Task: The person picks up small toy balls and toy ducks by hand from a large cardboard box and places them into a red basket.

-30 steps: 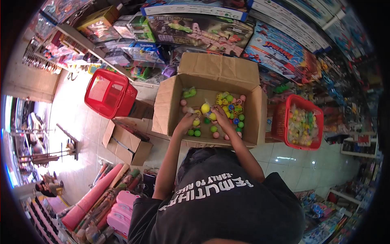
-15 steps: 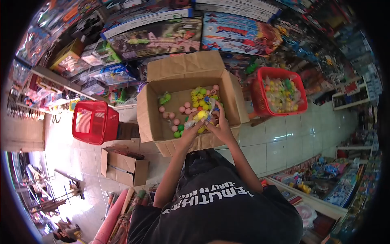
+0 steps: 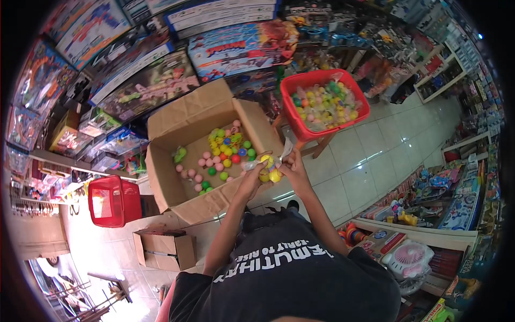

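A small clear plastic bag with yellow ball-like toys (image 3: 274, 175) is held between both hands, over the box's near right edge. My left hand (image 3: 251, 182) is closed round the bag's left side. My right hand (image 3: 293, 169) pinches the bag on the right, where loose clear plastic sticks up. Just left of the hands stands an open cardboard box (image 3: 161, 172). Inside it lie several pink balls (image 3: 199, 178), green balls (image 3: 205, 185), yellow toys (image 3: 217, 145) and a bright green object (image 3: 179, 155).
A red basket (image 3: 328, 130) full of bagged colourful balls stands on a wooden stool (image 3: 316, 148) at the right. Another red basket (image 3: 113, 199) is at the left, near a smaller cardboard box (image 3: 165, 250). Shelves of boxed toys line the back; more toys flank the tiled floor.
My view has turned rightward. Both hands have moved with the bag from above the balls inside the box to its near right edge, closer to the full red basket.
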`<state>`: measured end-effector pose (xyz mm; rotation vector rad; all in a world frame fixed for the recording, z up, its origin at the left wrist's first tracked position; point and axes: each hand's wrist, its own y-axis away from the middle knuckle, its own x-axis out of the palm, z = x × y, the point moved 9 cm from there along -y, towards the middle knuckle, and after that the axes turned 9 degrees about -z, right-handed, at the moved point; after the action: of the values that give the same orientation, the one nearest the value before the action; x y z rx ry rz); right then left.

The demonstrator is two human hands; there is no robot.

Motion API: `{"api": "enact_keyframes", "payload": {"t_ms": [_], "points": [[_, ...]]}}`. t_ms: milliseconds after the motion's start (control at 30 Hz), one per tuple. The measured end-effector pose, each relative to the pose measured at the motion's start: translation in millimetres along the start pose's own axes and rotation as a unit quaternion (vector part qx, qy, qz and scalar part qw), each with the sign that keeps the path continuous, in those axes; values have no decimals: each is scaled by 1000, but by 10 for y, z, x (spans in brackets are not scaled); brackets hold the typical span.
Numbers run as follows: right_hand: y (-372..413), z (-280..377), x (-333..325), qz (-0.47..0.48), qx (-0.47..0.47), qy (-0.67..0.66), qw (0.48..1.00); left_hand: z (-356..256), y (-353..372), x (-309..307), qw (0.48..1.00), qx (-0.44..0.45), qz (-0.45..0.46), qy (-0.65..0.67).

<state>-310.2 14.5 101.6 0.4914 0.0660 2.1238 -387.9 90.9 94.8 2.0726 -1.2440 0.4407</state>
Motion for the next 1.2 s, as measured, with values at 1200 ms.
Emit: {"api": "enact_keyframes", "payload": {"t_ms": [1200], "points": [[-2311,1825,-2668,-8,-156,186,970,469,-2746,1932,976,133,-116,-125]]}}
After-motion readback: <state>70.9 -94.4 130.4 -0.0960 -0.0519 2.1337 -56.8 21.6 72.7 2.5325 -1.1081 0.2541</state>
